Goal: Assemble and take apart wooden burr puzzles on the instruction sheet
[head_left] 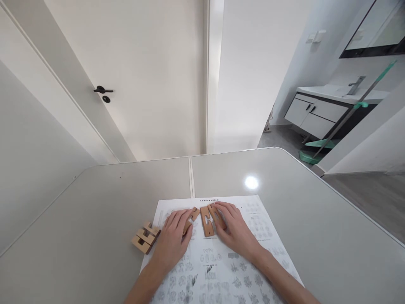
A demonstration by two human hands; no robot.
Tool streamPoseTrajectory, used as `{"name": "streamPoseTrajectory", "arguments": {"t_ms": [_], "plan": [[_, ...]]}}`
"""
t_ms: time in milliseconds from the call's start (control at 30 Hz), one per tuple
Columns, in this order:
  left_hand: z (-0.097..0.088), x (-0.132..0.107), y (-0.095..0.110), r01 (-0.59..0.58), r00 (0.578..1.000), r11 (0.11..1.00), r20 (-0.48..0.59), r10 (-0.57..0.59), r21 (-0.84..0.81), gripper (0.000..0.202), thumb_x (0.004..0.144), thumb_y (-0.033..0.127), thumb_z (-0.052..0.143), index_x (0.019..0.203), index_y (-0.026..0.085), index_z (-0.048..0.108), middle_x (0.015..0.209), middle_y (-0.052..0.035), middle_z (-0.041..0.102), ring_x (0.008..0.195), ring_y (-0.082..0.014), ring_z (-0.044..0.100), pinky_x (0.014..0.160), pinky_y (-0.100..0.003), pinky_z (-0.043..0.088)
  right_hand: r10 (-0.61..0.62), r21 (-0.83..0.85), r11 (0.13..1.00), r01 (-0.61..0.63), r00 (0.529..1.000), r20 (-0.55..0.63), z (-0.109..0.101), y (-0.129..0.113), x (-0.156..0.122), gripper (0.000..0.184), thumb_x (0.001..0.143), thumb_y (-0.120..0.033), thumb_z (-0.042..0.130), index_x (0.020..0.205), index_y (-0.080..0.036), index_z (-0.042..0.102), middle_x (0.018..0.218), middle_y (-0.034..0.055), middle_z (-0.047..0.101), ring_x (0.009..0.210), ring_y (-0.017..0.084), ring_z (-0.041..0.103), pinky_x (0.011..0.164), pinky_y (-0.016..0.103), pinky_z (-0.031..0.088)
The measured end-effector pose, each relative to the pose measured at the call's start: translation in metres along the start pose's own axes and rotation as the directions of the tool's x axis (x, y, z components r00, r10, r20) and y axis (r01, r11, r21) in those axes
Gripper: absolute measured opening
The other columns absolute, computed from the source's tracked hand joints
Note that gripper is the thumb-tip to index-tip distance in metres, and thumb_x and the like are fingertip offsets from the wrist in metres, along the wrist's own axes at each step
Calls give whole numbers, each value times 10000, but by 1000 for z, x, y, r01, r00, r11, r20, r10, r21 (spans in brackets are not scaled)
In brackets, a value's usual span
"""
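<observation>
A printed instruction sheet (218,270) lies on the grey table (95,219). My left hand (174,238) rests on the sheet with its fingers curled over a notched wooden puzzle piece (191,218). My right hand (232,228) lies flat beside it, fingers laid on another notched wooden piece (216,214), which touches a third piece (206,221) standing free between the hands. A small cluster of interlocked wooden pieces (145,237) sits on the table just left of the sheet, beside my left hand.
The table's far edge (190,158) stands close to a white door with a black handle (103,90). At the right an open doorway shows a washbasin cabinet (319,112) and a green mop (357,109).
</observation>
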State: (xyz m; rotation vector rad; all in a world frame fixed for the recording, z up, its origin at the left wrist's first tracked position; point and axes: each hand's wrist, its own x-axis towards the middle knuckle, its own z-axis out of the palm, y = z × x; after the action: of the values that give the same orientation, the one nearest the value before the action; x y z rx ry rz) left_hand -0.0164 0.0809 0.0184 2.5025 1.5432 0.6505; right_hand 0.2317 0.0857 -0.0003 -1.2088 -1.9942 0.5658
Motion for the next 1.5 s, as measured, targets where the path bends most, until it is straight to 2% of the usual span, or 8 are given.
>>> {"name": "streamPoseTrajectory", "arguments": {"t_ms": [233, 633, 833, 967, 1100, 1233, 1333, 1500], "plan": [[4, -2, -2, 66, 996, 998, -66, -64, 17, 286, 1033, 323, 474, 1303, 237, 513, 1193, -94, 658, 1094, -287, 645, 936, -454, 547, 97, -46, 994, -102, 991, -93, 6, 10, 0, 374, 965, -160, 525, 1315, -287, 501, 1170, 113, 611, 1059, 333, 591, 912, 571, 532], [7, -1, 2, 153, 985, 987, -91, -148, 47, 110, 983, 337, 495, 985, 233, 531, 955, -57, 620, 913, -281, 621, 837, -465, 506, 115, -27, 993, -117, 990, -83, 7, 10, 0, 171, 1023, -283, 500, 1180, -286, 570, 1044, 100, 622, 928, 316, 571, 814, 533, 513], [7, -2, 3, 177, 982, 982, -82, -172, 61, 211, 1020, 359, 427, 858, 241, 493, 883, -52, 609, 857, -286, 600, 807, -477, 500, 122, 22, 992, -120, 989, -85, 5, 5, 2, 180, 1063, -365, 444, 993, -286, 590, 918, 79, 610, 823, 297, 540, 751, 490, 479], [-1, -1, 8, 211, 975, 975, -47, -215, -67, 277, 1048, 398, 368, 847, 244, 482, 871, -46, 596, 817, -264, 582, 750, -415, 484, 176, 141, 977, -160, 978, -113, 1, -1, 3, 205, 1059, -411, 461, 962, -285, 589, 919, 78, 614, 843, 299, 560, 748, 456, 474], [-9, 1, 19, 337, 941, 864, 112, -318, -374, 314, 1059, 487, 360, 886, 249, 469, 719, 34, 457, 619, -183, 469, 583, -294, 385, 316, 291, 913, -286, 947, -62, -2, -7, 1, 226, 1052, -486, 480, 1006, -286, 576, 830, 36, 623, 706, 256, 559, 659, 381, 437], [-8, 9, 36, 388, 921, 657, 299, -249, -646, 385, 1058, 551, 354, 829, 247, 412, 663, 71, 336, 561, -139, 317, 542, -261, 286, 375, 419, 841, -341, 927, 1, -3, -8, 0, 305, 1050, -541, 462, 1139, -283, 600, 748, -2, 584, 651, 229, 528, 627, 340, 411], [-1, 15, 47, 382, 922, 572, 340, -184, -726, 385, 1056, 556, 370, 845, 239, 428, 675, 71, 343, 578, -133, 290, 555, -262, 272, 351, 480, 819, -315, 936, 16, -4, -10, 2, 373, 1054, -543, 445, 1274, -293, 613, 786, 5, 597, 689, 227, 530, 667, 344, 440], [8, 19, 51, 371, 927, 551, 333, -173, -747, 361, 1058, 536, 381, 871, 234, 446, 679, 71, 352, 589, -134, 285, 562, -260, 263, 277, 529, 803, -274, 958, 75, -8, -16, 3, 424, 1076, -494, 405, 1432, -310, 542, 869, 30, 619, 713, 219, 532, 682, 357, 481]]}}
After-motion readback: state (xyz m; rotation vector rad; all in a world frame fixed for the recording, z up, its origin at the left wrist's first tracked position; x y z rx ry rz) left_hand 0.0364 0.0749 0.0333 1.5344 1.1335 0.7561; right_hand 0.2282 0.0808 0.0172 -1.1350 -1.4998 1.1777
